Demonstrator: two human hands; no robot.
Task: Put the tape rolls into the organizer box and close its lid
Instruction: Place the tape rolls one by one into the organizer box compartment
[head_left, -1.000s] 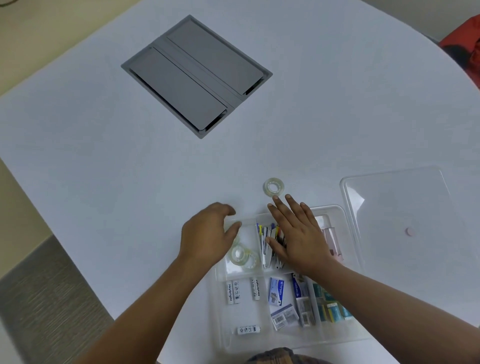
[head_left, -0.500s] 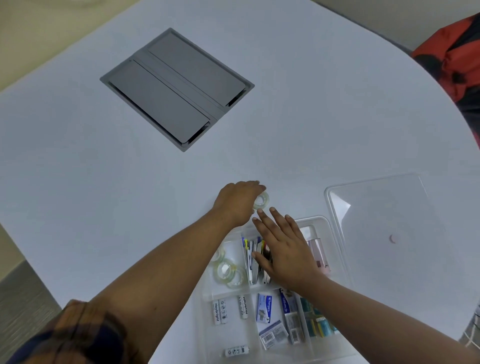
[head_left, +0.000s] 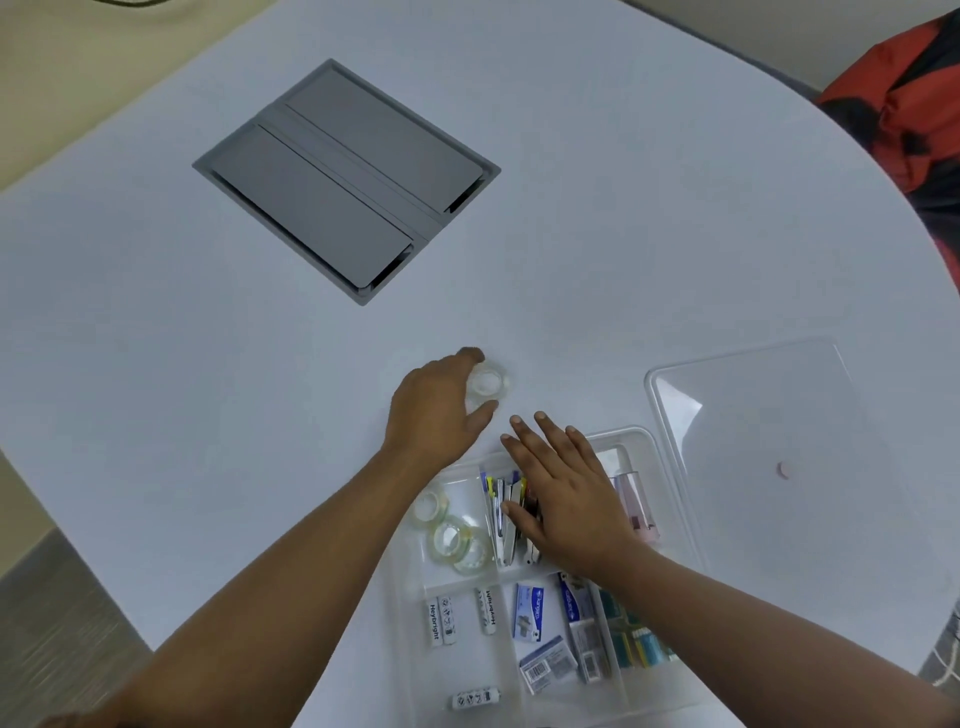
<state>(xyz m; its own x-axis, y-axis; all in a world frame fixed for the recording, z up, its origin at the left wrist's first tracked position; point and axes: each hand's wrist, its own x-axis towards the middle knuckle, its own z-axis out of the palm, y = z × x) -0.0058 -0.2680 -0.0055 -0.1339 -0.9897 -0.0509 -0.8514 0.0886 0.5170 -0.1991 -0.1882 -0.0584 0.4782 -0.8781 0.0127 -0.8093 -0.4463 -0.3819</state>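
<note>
We count 3 clear tape rolls (head_left: 453, 535) boxed; our left hand (head_left: 434, 408) pinches 1 clear tape roll (head_left: 487, 383) at 12 o'clock of the clear plastic organizer box (head_left: 647, 452); right hand (head_left: 563, 493) lies flat, open; clear lid (head_left: 779, 441) off at 3 o'clock.

The bench (head_left: 597, 218) is a smooth, matt white surface. Toward its far left corner a matt grey panel (head_left: 345, 179) sits flush, looking like painted metal or plastic. Near the front edge, the box (head_left: 636, 439) and its lid (head_left: 753, 447) are clear, glossy plastic that catches glare. The tape roll (head_left: 491, 382) and the rolls (head_left: 454, 538) in the box are transparent glossy film. Printed paper cartons (head_left: 530, 608) look matt. At the far right edge lies crumpled red cloth (head_left: 904, 93).
</note>
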